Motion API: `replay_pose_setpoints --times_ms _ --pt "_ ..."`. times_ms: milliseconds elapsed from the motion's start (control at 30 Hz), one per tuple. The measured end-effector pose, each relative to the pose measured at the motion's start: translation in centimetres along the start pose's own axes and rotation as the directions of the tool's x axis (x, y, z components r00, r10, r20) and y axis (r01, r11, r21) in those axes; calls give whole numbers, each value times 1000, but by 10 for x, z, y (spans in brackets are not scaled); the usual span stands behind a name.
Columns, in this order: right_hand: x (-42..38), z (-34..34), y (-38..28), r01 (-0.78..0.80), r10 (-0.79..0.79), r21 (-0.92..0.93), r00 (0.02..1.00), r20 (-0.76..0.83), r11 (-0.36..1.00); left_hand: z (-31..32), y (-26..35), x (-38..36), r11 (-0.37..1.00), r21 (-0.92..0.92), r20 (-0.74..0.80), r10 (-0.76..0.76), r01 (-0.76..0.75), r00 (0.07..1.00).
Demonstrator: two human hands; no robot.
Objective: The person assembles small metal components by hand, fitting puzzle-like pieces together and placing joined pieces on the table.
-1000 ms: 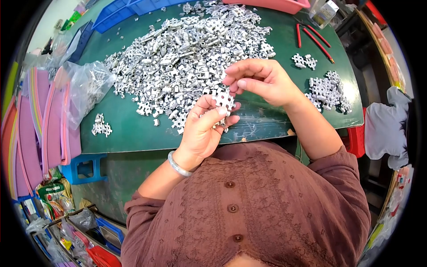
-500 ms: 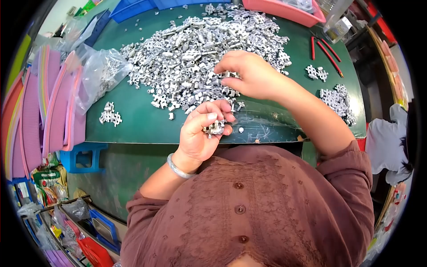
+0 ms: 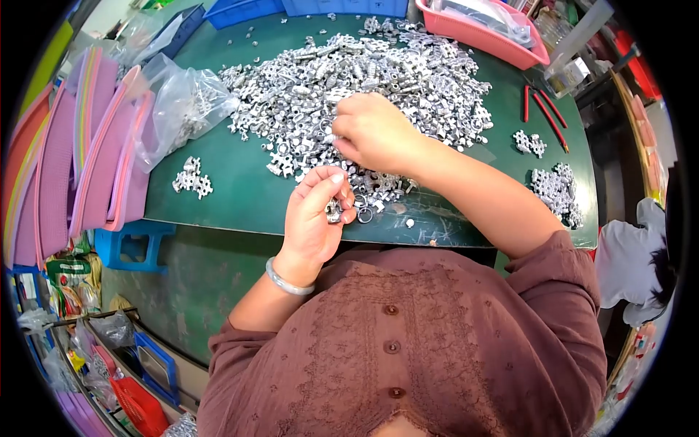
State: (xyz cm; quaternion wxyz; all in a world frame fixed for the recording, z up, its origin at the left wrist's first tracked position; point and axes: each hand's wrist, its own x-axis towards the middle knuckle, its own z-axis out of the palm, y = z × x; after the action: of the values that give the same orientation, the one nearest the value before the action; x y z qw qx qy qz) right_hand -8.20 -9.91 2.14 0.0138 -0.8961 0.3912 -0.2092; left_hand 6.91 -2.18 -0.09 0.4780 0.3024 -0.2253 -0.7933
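My left hand [image 3: 307,229] is closed round a small cluster of silver metal castings [image 3: 333,211] near the table's front edge. Its fingers cover most of the cluster. Just above it, my right hand [image 3: 375,137] hangs over a wide heap of small silver metal castings [image 3: 291,95], fingertips drawn together. Whatever those fingertips pinch is mostly hidden by the hand. Beside my left fingertips lie metal rings [image 3: 365,214] and other loose pieces.
The green table [image 3: 240,197] also bears a small group of joined castings [image 3: 191,178], a plastic bag [image 3: 189,109], red-handled tools [image 3: 550,116] and more castings [image 3: 557,191]. Blue bins [image 3: 342,7] and a pink basket [image 3: 484,33] line the back. Purple baskets [image 3: 109,146] stand left; another person's sleeve [image 3: 626,244] is right.
My right hand has moved left over the heap, and its spread thumb and fingers have come together. My left fingers now cover more of the cluster. The whole view has shifted slightly.
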Motion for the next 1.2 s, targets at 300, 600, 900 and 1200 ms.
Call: replay_pose_setpoints --times_ms 300,600,900,1200 --pt "-43 -28 -7 51 101 472 951 -291 880 16 -3 6 964 189 -36 197 -187 980" --pt "-74 -20 -1 10 224 727 948 -225 686 18 -16 20 113 736 442 666 -667 600" --pt "-80 -29 5 -211 404 965 905 134 154 29 -13 21 -369 643 734 547 -671 402" --pt "-82 -28 9 -202 399 979 896 193 -19 28 -15 17 -276 711 660 579 -647 479"
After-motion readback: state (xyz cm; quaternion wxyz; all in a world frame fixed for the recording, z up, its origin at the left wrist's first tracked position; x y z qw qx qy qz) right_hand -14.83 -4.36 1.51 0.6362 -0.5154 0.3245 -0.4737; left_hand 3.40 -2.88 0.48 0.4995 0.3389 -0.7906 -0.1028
